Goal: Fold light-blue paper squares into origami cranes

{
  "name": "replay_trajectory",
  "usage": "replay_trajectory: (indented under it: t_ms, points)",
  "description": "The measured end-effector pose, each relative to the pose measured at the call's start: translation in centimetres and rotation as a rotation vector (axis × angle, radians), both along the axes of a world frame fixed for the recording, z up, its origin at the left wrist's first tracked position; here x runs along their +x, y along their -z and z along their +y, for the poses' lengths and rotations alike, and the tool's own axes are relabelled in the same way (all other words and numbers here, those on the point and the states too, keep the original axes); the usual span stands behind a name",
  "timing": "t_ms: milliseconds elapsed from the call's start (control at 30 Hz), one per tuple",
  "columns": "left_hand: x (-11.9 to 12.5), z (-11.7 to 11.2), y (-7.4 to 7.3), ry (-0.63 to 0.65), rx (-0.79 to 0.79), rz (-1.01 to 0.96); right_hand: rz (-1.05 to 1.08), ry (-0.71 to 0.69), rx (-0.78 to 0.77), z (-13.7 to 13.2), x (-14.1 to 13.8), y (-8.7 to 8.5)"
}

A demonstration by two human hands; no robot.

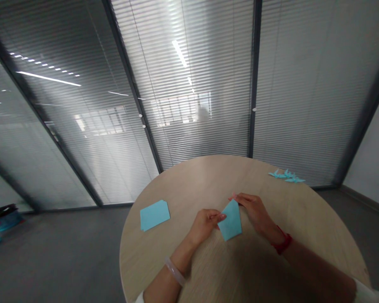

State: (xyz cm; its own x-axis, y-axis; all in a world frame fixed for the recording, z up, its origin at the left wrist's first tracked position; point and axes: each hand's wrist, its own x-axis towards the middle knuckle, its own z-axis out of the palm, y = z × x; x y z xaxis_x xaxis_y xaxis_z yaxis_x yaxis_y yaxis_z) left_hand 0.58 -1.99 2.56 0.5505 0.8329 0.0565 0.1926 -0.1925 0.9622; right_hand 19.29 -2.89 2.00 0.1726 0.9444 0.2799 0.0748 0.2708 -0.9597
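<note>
A light-blue folded paper [231, 222], shaped like a kite, is held between my two hands low over the table. My left hand [205, 224] pinches its left corner between thumb and fingers. At the top corner, my right hand [254, 209] grips the paper's edge, fingertips together. A stack of light-blue paper sheets [154, 215] lies to the left of my left hand. Several small folded light-blue paper cranes [287, 176] sit close together near the table's far right edge.
The round wooden table [196, 176] stands close to glass partitions with blinds [202, 75]. A dark-rimmed blue and red object [6, 216] is on the grey floor at far left. A white wall [371, 151] is on the right.
</note>
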Motion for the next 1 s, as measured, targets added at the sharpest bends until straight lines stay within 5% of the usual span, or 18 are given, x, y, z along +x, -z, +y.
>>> replay_trajectory:
  t_ms: [600,1000]
  points:
    - [0.2,-0.05,0.4,0.027,-0.195,-0.261,0.206,-0.032,-0.057,0.32,0.12,0.01]
    - [0.07,-0.41,-0.56,-0.027,-0.059,-0.286,0.229,-0.101,-0.05,-0.03,-0.05,-0.3]
